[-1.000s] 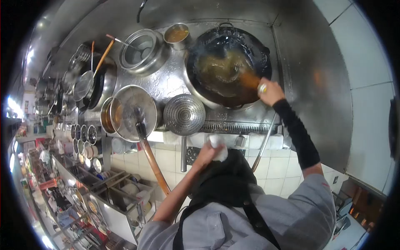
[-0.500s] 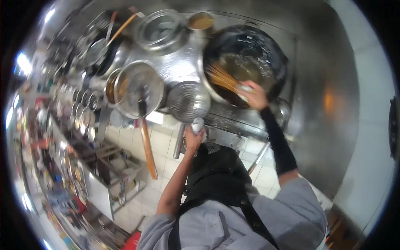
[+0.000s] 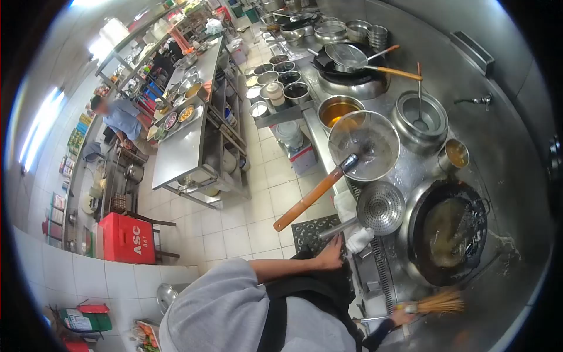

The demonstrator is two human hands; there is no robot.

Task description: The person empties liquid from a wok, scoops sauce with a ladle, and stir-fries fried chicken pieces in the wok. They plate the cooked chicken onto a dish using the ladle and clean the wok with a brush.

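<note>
My left hand (image 3: 330,256) is closed at the stove's front edge, against a bunched white cloth (image 3: 359,239), with its fingertips partly hidden. Just above it, the metal handle of a perforated ladle (image 3: 380,207) points toward the hand. My right hand (image 3: 402,317) grips the pale-wrapped end of a bamboo brush (image 3: 441,303), whose bristles spread beside the front rim of a black wok. Murky liquid lies in the wok (image 3: 420,246), which sits on the burner.
A wood-handled strainer (image 3: 365,145) rests over a pot of orange liquid (image 3: 340,110). Behind are a lidded pot (image 3: 421,120), a small metal cup (image 3: 454,154) and another strainer (image 3: 346,57). A person (image 3: 123,120) stands beyond the prep table (image 3: 179,155). A red box (image 3: 128,237) stands at left.
The view has swung toward the left side of the kitchen. My right hand has lifted the brush out of the wok to its near side. My left hand remains near the cloth and ladle handle.
</note>
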